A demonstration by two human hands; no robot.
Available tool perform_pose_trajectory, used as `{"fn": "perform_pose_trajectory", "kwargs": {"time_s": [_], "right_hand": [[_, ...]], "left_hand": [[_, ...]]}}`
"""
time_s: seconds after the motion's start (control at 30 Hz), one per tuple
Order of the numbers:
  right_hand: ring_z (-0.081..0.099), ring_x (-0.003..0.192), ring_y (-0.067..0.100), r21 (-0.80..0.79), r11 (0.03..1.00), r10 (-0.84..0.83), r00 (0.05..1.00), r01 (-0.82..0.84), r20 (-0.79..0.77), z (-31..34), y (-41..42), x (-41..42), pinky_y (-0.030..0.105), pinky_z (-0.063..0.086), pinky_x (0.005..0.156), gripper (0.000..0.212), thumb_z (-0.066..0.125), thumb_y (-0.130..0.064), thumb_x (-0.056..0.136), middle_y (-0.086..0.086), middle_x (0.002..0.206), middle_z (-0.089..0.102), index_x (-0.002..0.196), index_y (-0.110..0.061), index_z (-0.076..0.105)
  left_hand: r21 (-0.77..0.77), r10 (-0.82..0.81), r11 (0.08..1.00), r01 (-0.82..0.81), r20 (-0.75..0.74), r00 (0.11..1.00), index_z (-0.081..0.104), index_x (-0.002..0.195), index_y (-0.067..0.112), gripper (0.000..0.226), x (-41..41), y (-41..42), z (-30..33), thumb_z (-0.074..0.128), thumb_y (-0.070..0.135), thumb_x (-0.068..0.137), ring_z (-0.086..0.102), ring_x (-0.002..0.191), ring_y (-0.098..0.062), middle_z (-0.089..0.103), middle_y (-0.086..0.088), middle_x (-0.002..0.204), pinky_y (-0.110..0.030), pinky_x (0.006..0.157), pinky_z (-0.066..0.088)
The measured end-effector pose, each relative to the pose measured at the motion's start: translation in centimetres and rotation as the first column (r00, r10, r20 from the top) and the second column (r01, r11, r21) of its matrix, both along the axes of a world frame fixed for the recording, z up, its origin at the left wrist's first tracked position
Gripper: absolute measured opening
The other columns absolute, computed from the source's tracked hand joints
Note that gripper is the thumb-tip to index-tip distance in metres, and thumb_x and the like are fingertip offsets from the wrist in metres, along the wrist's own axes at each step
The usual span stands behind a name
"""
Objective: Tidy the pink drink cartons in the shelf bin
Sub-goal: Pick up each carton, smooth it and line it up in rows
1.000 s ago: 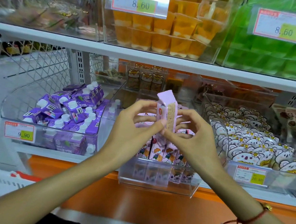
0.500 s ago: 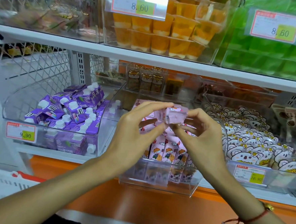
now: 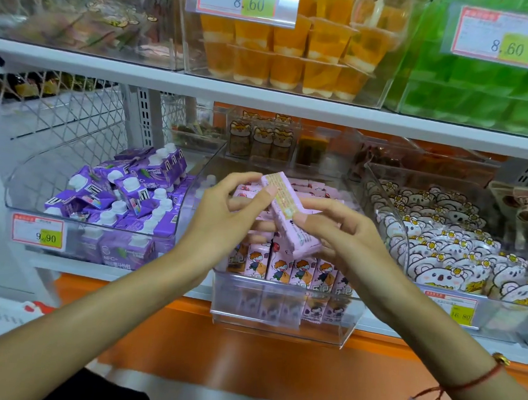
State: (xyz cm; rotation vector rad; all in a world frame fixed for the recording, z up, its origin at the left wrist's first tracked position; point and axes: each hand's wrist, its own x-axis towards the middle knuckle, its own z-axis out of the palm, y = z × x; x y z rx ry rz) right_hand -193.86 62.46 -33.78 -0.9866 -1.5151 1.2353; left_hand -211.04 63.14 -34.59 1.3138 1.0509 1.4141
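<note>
A small pink drink carton (image 3: 289,215) lies tilted above the clear shelf bin (image 3: 282,323), its yellow printed side facing up. My left hand (image 3: 227,216) pinches its upper end with thumb and fingertips. My right hand (image 3: 344,233) holds its lower part from the right, fingers under it. Below them, a front row of pink cartons with a cartoon child (image 3: 292,269) stands upright in the bin. More pink cartons (image 3: 319,188) lie flat further back.
A clear bin of purple drink cartons (image 3: 125,202) sits to the left, and a bin of koala-print snack packs (image 3: 447,247) to the right. The upper shelf (image 3: 263,100) holds orange jelly cups (image 3: 291,55) and green packs (image 3: 483,90). Small bins stand behind.
The carton went from upright, to end-on, to tilted with its yellow side up. Both hands turned it and kept their hold, dropping a little toward the bin.
</note>
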Motion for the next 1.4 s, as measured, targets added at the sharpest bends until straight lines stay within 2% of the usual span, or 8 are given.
{"fn": "perform_pose_trajectory", "kwargs": {"time_s": [0.2, 0.43, 0.6, 0.67, 0.77, 0.93, 1.2, 1.4], "right_hand": [[0.069, 0.076, 0.015, -0.069, 0.998, -0.014, 1.000, 0.012, -0.027, -0.2, 0.2, 0.2, 0.020, 0.055, 0.067, 0.047, 0.072, -0.039, 0.066, 0.006, 0.099, 0.074, 0.108, -0.019, 0.069], [0.070, 0.086, 0.013, -0.045, 0.999, -0.026, 1.000, 0.026, 0.011, -0.7, 0.3, -0.1, 0.026, 0.054, 0.083, 0.031, 0.065, -0.027, 0.085, -0.001, 0.103, 0.073, 0.116, -0.023, 0.063], [0.060, 0.088, 0.003, 0.369, 0.907, -0.273, 0.951, 0.203, 0.147, -0.9, -0.1, -0.4, 0.014, 0.048, 0.072, 0.031, 0.078, -0.010, 0.076, -0.004, 0.101, 0.064, 0.103, -0.019, 0.065], [0.055, 0.091, 0.005, 0.531, 0.824, -0.369, 0.898, 0.198, 0.238, -0.9, -0.1, -0.3, 0.016, 0.045, 0.078, 0.034, 0.079, -0.005, 0.072, -0.008, 0.100, 0.057, 0.100, -0.019, 0.065], [0.050, 0.095, 0.000, 0.658, 0.741, -0.409, 0.868, 0.134, 0.283, -1.0, -0.2, -0.1, 0.009, 0.037, 0.079, 0.037, 0.078, -0.001, 0.071, -0.007, 0.103, 0.054, 0.102, -0.017, 0.064], [0.054, 0.110, 0.002, 0.494, 0.864, -0.261, 0.925, 0.096, 0.276, -1.2, -0.2, -0.2, 0.021, 0.046, 0.091, 0.045, 0.068, -0.021, 0.087, -0.012, 0.122, 0.056, 0.128, -0.027, 0.053], [0.060, 0.099, 0.008, 0.494, 0.861, -0.271, 0.932, 0.122, 0.241, -1.1, 0.1, 0.1, 0.037, 0.051, 0.085, 0.032, 0.071, -0.017, 0.084, -0.013, 0.107, 0.064, 0.114, -0.025, 0.061], [0.054, 0.110, -0.003, 0.499, 0.859, -0.234, 0.954, 0.112, 0.188, 0.0, 0.5, 1.3, 0.013, 0.046, 0.086, 0.050, 0.060, -0.036, 0.088, -0.032, 0.113, 0.054, 0.134, -0.043, 0.043]], "left_hand": [[-0.031, -0.034, 0.999, 0.034, -0.005, 0.999, 0.057, 0.112, 0.031, 0.032, 0.4, 0.0, -0.1, 0.069, 0.030, 0.083, 0.072, 0.067, -0.011, 0.075, 0.005, 0.082, -0.021, 0.053, 0.055], [0.143, 0.078, 0.987, -0.078, 0.006, 0.997, 0.044, 0.126, 0.026, 0.045, 0.5, -0.2, 0.3, 0.066, 0.015, 0.088, 0.067, 0.102, -0.010, 0.066, -0.004, 0.117, -0.019, 0.065, 0.056], [0.045, 0.073, 0.996, -0.076, 0.061, 0.995, 0.043, 0.117, 0.019, 0.028, 1.2, -0.2, 0.4, 0.057, 0.024, 0.093, 0.069, 0.072, 0.003, 0.069, 0.009, 0.101, -0.021, 0.062, 0.059], [-0.006, 0.021, 1.000, -0.020, 0.094, 0.995, 0.047, 0.115, 0.021, 0.026, 1.3, -0.3, 0.4, 0.056, 0.031, 0.093, 0.071, 0.077, -0.002, 0.073, 0.015, 0.087, -0.024, 0.068, 0.060], [-0.036, 0.002, 0.999, 0.003, 0.133, 0.991, 0.049, 0.120, 0.018, 0.037, 1.4, -0.4, 0.3, 0.064, 0.029, 0.088, 0.072, 0.086, -0.012, 0.072, 0.006, 0.104, -0.027, 0.075, 0.060], [0.036, -0.052, 0.998, 0.047, 0.144, 0.988, 0.050, 0.126, 0.015, 0.034, 1.2, -0.5, 0.5, 0.057, 0.010, 0.093, 0.070, 0.100, -0.016, 0.070, -0.004, 0.113, -0.028, 0.083, 0.058], [0.204, -0.074, 0.975, 0.090, -0.083, 0.994, 0.043, 0.137, 0.030, 0.047, 1.2, -0.9, 0.3, 0.056, 0.014, 0.094, 0.059, 0.112, 0.001, 0.054, 0.010, 0.127, -0.013, 0.082, 0.052], [0.285, -0.133, 0.938, 0.198, -0.233, 0.963, 0.042, 0.129, 0.027, 0.043, 1.8, 0.5, 1.0, 0.058, 0.010, 0.093, 0.057, 0.106, 0.010, 0.055, 0.018, 0.119, -0.007, 0.081, 0.045]]}}
